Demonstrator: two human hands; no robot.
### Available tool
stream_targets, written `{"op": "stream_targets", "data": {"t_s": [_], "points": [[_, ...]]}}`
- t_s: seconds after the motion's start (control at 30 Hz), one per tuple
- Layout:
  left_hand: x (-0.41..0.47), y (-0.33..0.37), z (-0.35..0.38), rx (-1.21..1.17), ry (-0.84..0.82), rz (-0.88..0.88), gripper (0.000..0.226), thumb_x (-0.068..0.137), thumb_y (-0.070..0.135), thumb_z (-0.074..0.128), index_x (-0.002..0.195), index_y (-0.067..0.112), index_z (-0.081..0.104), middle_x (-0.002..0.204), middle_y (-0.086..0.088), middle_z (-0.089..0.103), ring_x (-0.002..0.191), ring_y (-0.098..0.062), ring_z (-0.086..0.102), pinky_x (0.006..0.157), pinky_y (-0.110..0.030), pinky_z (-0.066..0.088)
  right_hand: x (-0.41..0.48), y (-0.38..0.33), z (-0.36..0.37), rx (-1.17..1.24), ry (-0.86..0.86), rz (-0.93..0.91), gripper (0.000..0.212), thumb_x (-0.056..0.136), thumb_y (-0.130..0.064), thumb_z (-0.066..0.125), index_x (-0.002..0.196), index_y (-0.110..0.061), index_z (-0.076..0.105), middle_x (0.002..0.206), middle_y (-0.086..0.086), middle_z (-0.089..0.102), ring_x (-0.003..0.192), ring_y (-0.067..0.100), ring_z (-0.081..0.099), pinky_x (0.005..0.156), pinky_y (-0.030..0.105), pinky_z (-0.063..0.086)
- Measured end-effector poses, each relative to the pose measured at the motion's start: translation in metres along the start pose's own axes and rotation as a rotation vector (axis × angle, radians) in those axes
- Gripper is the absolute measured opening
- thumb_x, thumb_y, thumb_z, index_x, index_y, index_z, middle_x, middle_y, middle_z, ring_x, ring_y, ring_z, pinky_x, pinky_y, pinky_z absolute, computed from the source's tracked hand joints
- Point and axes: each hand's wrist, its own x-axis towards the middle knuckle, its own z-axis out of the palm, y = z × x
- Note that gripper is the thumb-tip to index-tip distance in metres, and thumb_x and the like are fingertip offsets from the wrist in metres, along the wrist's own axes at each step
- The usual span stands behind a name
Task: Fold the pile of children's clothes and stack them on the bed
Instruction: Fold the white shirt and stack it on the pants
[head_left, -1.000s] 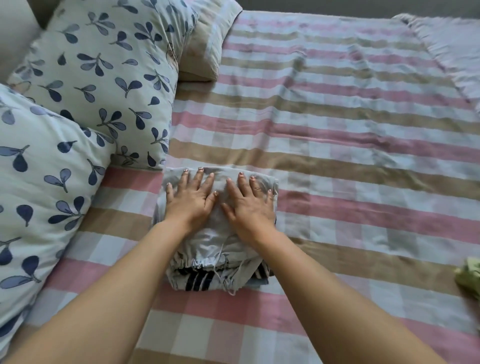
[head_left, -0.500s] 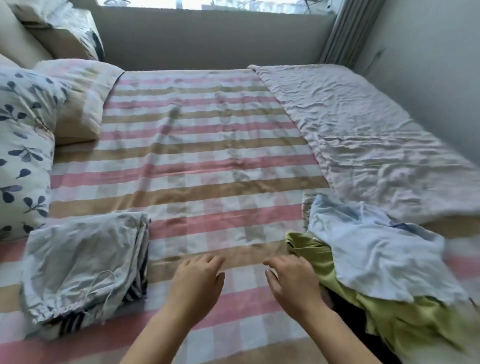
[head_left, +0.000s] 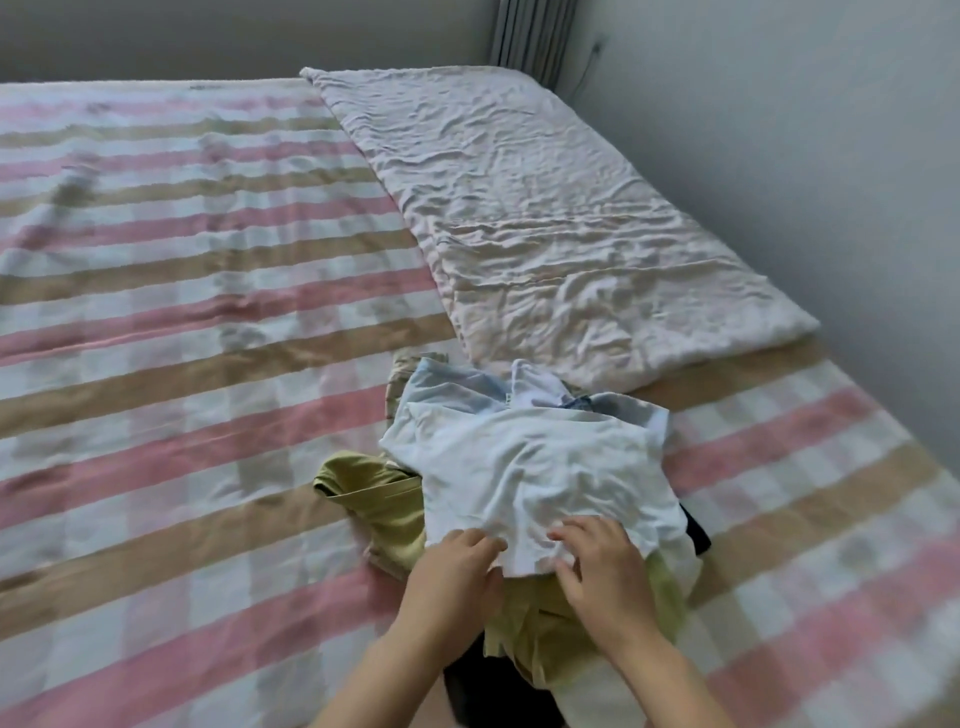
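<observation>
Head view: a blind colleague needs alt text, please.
The left hand and right hand pinch the near hem of a crumpled pale blue T-shirt lying over an olive-green garment, on a pink-and-tan checked bedsheet.

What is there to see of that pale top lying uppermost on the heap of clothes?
The pale top is small, white to light blue, of thin, soft-looking cloth, creased and unfolded. It lies spread out on top of a green garment, with its neck opening at the far edge. A dark garment peeks out at its right. The left hand and right hand pinch its near hem.
</observation>
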Motion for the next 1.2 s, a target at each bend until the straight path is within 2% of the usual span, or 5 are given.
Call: {"op": "stream_targets", "data": {"t_s": [0.27, 0.4, 0.9, 1.1, 1.2], "points": [[0.024, 0.016, 0.035, 0.073, 0.102, 0.11, 0.029, 0.063, 0.034, 0.071, 0.089, 0.02, 0.068, 0.089, 0.003, 0.064, 0.083, -0.024, 0.061, 0.062, -0.036, 0.048, 0.005, 0.034, 0.026, 0.014, 0.04, -0.08, 0.046, 0.061, -0.014, 0.078, 0.106, -0.022, 0.067, 0.112, 0.0, 0.059, 0.108, 0.024, 0.051, 0.095, 0.036, 0.044], [0.028, 0.019, 0.037, 0.018, 0.259, 0.103, 0.021, 0.075, 0.029, 0.05, 0.07, 0.017, 0.065, 0.075, 0.005, 0.064, 0.071, -0.021, 0.062, 0.056, -0.032, 0.048, 0.004, 0.041, 0.024, 0.157, 0.111, -0.063, 0.051, 0.059, -0.011, 0.057, 0.109, -0.017, 0.065, 0.117, 0.002, 0.058, 0.112, 0.023, 0.049, 0.099, 0.036, 0.039], [0.051, 0.006, 0.038, -0.63, 0.245, -0.174, 0.016, 0.084, 0.011, 0.065, 0.074, 0.023, 0.062, 0.072, 0.009, 0.063, 0.074, -0.002, 0.057, 0.067, -0.013, 0.042, 0.008, 0.118, 0.003, 0.294, 0.368, 0.183, 0.03, 0.069, 0.019, 0.065, 0.086, -0.005, 0.074, 0.092, 0.011, 0.072, 0.095, 0.033, 0.064, 0.087, 0.041, 0.047], [0.037, 0.021, 0.009, -0.579, 0.5, -0.175, 0.019, 0.09, 0.007, 0.055, 0.077, 0.019, 0.051, 0.068, 0.009, 0.055, 0.067, 0.003, 0.05, 0.059, -0.009, 0.035, 0.005, 0.092, -0.035, 0.38, 0.476, 0.129, 0.012, 0.072, 0.002, 0.073, 0.083, -0.003, 0.073, 0.084, 0.009, 0.071, 0.081, 0.031, 0.064, 0.075, 0.041, 0.05], [0.032, 0.035, -0.033, -0.589, 0.672, -0.161, 0.013, 0.093, 0.005, 0.05, 0.082, 0.012, 0.048, 0.069, 0.011, 0.049, 0.064, 0.0, 0.048, 0.058, -0.008, 0.034, 0.014, 0.054, -0.071, 0.437, 0.524, 0.056, 0.011, 0.077, -0.007, 0.072, 0.087, -0.003, 0.072, 0.082, 0.007, 0.071, 0.075, 0.021, 0.063, 0.068, 0.02, 0.046]]}}
